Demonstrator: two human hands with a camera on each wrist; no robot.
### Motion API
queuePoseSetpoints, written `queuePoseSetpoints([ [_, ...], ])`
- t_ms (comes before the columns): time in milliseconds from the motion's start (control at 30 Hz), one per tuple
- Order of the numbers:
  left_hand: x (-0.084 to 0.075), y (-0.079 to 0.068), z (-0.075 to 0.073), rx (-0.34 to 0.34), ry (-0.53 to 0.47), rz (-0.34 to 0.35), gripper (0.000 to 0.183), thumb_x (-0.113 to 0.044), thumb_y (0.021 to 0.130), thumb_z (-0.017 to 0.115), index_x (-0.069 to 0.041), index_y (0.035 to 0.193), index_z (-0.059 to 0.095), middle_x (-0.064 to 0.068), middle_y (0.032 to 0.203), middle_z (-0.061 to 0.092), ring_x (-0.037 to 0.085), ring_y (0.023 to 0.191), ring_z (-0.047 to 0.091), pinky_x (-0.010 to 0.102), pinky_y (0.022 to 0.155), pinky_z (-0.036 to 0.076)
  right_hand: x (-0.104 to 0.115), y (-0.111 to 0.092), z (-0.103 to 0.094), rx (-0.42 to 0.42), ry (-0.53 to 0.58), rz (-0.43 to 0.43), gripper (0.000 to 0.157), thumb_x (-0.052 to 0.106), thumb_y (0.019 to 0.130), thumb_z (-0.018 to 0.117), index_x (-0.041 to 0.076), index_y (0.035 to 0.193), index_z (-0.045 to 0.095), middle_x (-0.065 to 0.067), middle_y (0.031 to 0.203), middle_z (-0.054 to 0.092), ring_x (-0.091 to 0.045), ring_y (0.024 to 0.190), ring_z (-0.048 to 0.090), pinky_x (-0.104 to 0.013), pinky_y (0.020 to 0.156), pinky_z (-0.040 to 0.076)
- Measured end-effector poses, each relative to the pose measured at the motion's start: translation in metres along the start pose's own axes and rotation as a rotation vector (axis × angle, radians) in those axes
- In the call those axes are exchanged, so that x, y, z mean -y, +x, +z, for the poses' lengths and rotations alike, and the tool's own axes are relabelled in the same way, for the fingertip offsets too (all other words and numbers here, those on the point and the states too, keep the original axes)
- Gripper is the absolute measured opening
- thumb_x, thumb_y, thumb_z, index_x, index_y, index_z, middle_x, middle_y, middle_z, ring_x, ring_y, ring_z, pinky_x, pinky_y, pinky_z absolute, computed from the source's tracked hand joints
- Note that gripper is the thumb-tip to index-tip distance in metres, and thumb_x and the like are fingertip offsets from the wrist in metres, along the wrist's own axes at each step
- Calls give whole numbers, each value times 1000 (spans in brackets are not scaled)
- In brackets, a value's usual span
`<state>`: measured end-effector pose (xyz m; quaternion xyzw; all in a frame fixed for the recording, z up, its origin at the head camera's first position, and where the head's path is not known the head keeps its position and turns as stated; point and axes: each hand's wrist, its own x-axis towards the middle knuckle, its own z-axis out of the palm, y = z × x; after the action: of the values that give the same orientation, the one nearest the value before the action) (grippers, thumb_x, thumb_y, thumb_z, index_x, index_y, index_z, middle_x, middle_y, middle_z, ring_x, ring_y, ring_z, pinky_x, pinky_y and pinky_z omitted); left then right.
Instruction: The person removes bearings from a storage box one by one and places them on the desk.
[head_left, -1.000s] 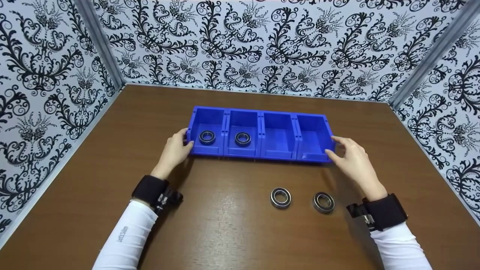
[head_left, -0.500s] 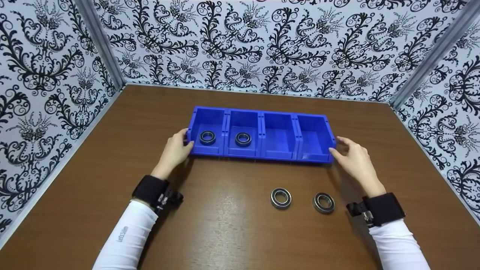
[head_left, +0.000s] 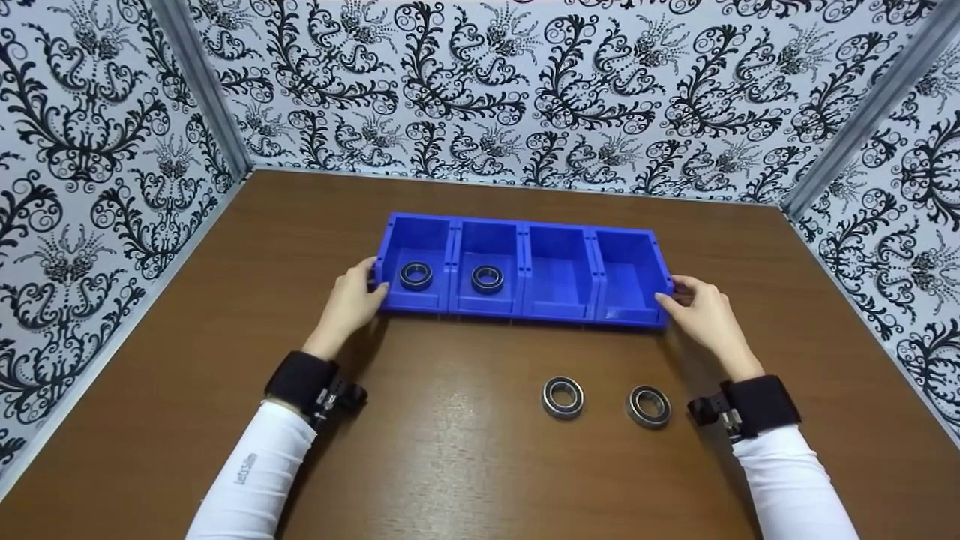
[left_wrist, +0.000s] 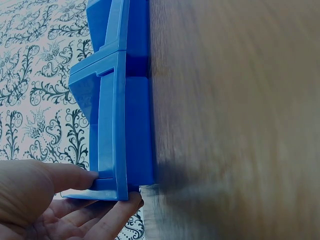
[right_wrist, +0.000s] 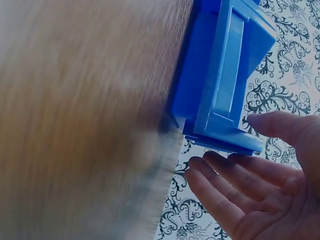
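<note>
Because the blue bin row was long, with your hands at its opposite ends, handling it well seemed to call for matched, level pressure from both sides. An uneven push might have slewed it, and a tilt could have slid the bearing in the 1st compartment or the bearing in the 2nd compartment out of place; both lay flat, counting compartments from your left. The row appeared to rest on the table. It was worth keeping it off the 2 bearings lying nearer you, the left loose bearing and the right loose bearing, which sat apart on the bare wood in front of its right half.

Your left hand pinched the outer end wall, thumb over the front corner and fingers outside and below; that hold looked narrow and secure. Your right hand straddled the other end wall, thumb on the inner side, fingers loosely curved outside. Its wrist view showed a wider spread, and you could not tell whether it had closed firmly on the plastic. Before any load went on, seating that thumb and those fingertips properly would have been sensible. Both forearms angled inward, wrists nearer you than the row.
</note>
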<state>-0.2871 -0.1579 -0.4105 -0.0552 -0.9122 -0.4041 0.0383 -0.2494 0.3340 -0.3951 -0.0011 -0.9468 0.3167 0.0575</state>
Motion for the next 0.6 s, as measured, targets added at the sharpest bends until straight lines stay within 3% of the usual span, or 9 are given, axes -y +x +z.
queuePoseSetpoints([
  [400,0,1,0,-1,0,-6,52,-3,99,56,12,148,44,34,143,56,45,134,57,54,114,47,-4,10,2,67,67,43,55,21,103,57,-14,144,46,-37,141,56,-50,130,59,-58,110,49],
  [600,0,1,1,0,-2,-7,53,-3,99,56,13,148,43,35,144,55,46,134,57,54,114,47,-8,16,3,54,63,13,54,20,102,57,-17,141,49,-40,135,59,-51,125,61,-56,106,51],
])
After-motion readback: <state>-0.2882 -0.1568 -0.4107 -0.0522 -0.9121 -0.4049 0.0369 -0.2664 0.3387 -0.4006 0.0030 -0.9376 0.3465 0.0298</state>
